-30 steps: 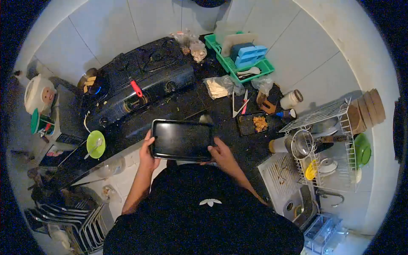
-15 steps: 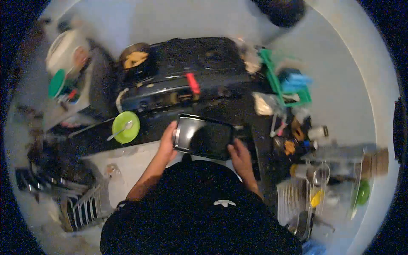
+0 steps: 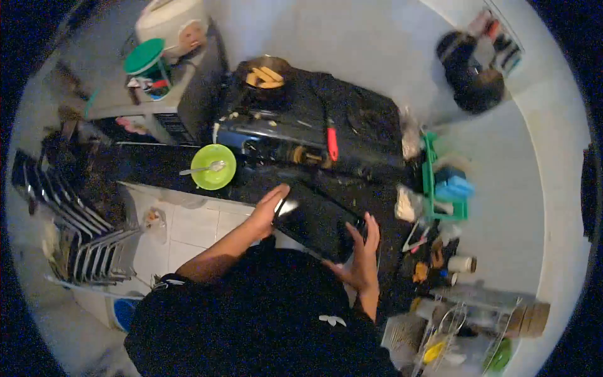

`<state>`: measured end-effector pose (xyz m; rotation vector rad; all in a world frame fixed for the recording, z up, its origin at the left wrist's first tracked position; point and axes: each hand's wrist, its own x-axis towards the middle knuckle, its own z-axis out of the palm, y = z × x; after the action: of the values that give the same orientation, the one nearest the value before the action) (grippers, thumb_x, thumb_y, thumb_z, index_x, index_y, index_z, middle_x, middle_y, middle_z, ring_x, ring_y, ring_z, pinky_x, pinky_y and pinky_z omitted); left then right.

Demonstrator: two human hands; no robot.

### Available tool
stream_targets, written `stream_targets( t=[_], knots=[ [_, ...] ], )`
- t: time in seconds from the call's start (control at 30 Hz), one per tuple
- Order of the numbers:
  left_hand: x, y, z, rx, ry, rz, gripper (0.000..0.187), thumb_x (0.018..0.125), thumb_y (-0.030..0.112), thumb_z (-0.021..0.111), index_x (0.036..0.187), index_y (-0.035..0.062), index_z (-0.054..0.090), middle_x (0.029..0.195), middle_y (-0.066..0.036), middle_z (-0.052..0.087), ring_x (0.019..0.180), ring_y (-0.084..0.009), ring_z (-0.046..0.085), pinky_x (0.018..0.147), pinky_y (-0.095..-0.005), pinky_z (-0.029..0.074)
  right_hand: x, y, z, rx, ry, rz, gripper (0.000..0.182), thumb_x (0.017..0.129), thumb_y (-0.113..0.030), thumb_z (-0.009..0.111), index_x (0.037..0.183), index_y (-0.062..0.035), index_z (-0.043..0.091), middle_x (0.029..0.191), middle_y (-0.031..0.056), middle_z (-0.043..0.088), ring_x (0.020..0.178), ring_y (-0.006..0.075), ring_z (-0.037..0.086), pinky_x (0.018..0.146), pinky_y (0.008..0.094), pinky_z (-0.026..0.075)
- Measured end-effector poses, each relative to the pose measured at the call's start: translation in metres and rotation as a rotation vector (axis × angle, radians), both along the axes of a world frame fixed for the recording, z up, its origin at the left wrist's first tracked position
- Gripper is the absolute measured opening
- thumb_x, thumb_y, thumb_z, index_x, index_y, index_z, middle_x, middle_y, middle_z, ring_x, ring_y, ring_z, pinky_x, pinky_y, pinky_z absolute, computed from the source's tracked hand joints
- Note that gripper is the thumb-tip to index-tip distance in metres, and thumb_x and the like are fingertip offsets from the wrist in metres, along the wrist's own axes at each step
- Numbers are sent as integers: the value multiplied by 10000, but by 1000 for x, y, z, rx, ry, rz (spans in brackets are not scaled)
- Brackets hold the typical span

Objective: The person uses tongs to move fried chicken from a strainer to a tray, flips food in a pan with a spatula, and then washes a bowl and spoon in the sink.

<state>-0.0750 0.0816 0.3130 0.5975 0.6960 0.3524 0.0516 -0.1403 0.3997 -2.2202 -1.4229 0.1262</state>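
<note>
A shallow black rectangular tray (image 3: 314, 223) with a shiny surface is held in front of my dark shirt, tilted with its right end nearer to me. My left hand (image 3: 269, 212) grips its left end, thumb along the rim. At the right end, my right hand (image 3: 363, 254) holds the tray's edge, its fingers on the far side and its thumb near the closer corner. Left of the tray, a green bowl (image 3: 213, 179) with a metal spoon (image 3: 204, 168) in it stands on the dark counter (image 3: 163, 166).
Beyond the tray is a black stove (image 3: 301, 113) with a red-handled utensil (image 3: 332, 143) and a pan of yellow strips (image 3: 265, 78). A green basket (image 3: 431, 182) stands right, a dish rack (image 3: 452, 327) lower right. Metal-framed chairs (image 3: 94, 251) are stacked left; pans (image 3: 471, 75) hang upper right.
My view has turned, and the surroundings have shifted. The tray has tilted, its right end swinging toward me. My right hand has moved along that end, with its fingers more spread.
</note>
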Motion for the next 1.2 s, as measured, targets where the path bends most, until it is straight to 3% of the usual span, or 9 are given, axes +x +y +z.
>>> stream_targets(
  t=[0.3, 0.63, 0.7, 0.77, 0.83, 0.87, 0.9, 1.0, 1.2],
  knots=[
    [46, -40, 7, 85, -52, -197, 411, 957, 337, 529, 1259, 57, 525, 1173, -86, 613, 1029, -192, 609, 891, -342, 498, 18, -69, 13, -37, 98, -53, 978, 481, -318, 865, 1355, -155, 455, 1466, 223, 256, 1343, 442, 270, 1110, 502, 255],
    [135, -198, 59, 126, -79, -672, 481, 952, 334, 528, 1314, 19, 482, 1244, -87, 575, 1071, -203, 585, 959, -325, 436, -9, -231, 31, -38, 3, -498, 1006, 464, -332, 839, 1363, -158, 424, 1387, 220, 331, 1289, 433, 319, 1086, 491, 283],
    [152, -242, 72, 44, -233, -870, 401, 967, 339, 480, 1219, 35, 547, 1198, -75, 599, 1076, -202, 581, 968, -321, 422, -24, -280, 31, 139, 172, -600, 1042, 470, -360, 842, 1374, -121, 384, 1374, 213, 332, 1287, 409, 322, 1090, 467, 273],
    [167, -283, 72, 41, -189, -954, 432, 980, 398, 416, 1199, 41, 518, 1147, -92, 621, 1044, -252, 605, 851, -383, 522, -41, -325, 16, 240, 147, -650, 1064, 501, -410, 826, 1382, -64, 340, 1373, 182, 339, 1297, 363, 326, 1097, 441, 258],
    [172, -317, 85, -254, -539, -1326, 482, 982, 441, 376, 1236, 38, 450, 1107, -151, 626, 961, -310, 638, 629, -433, 590, -65, -364, -2, 651, 564, -681, 1082, 516, -447, 811, 1382, -27, 315, 1401, 149, 317, 1334, 313, 296, 1106, 430, 238],
    [171, -340, 94, -40, -453, -1346, 521, 981, 477, 343, 1251, 35, 403, 1078, -203, 619, 881, -346, 656, 438, -414, 571, -76, -380, -15, 784, 638, -694, 1105, 537, -435, 780, 1423, -11, 272, 1416, 165, 351, 1313, 326, 368, 1081, 441, 296],
    [175, -353, 89, -38, -456, -1375, 521, 981, 477, 343, 1251, 35, 403, 1078, -203, 619, 881, -346, 656, 438, -414, 571, -91, -398, -17, 801, 625, -715, 1105, 537, -435, 780, 1423, -11, 272, 1416, 165, 351, 1313, 326, 368, 1081, 441, 296],
    [178, -380, 75, 119, -412, -1417, 488, 987, 452, 359, 1213, 25, 427, 1044, -230, 614, 819, -306, 666, 393, -332, 541, -123, -437, -17, 1467, 1008, -836, 1086, 590, -394, 728, 1476, -19, 223, 1392, 242, 431, 1153, 373, 547, 958, 448, 449],
    [182, -422, 80, 373, -435, -1451, 405, 990, 378, 408, 1185, 25, 438, 974, -203, 612, 738, -248, 652, 368, -285, 498, -84, -523, -3, 1660, 918, -981, 849, 750, -597, 513, 1368, -23, 414, 1267, 204, 547, 1034, 359, 584, 869, 471, 463]
  ],
)
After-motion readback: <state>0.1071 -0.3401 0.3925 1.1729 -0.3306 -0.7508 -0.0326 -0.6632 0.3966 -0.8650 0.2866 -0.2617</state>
